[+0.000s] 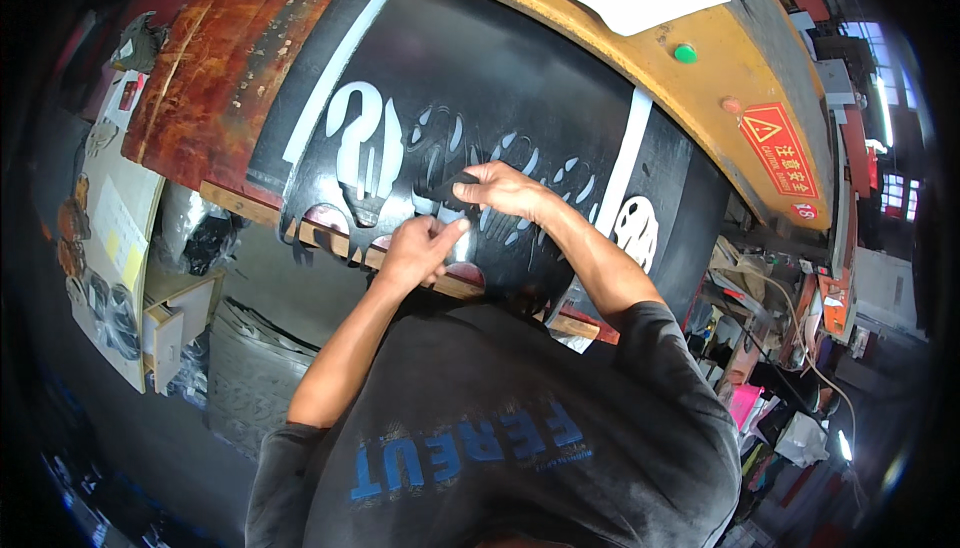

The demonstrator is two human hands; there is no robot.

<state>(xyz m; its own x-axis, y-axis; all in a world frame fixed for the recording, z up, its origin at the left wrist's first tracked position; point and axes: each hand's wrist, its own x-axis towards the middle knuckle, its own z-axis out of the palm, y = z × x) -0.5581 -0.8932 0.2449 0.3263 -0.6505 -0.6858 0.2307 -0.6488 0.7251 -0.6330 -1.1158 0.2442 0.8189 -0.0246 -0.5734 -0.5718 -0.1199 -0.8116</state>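
Near the worktop's (240,204) front edge, the right hand's (508,191) fingers pinch a black piece (440,191), probably to control its floppy shape; the left hand (408,254) curls just below, its grip unclear.

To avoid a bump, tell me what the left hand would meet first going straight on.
The left hand would probably meet the black piece at the fingertips of the right hand; depth is unclear, so it might pass beneath.
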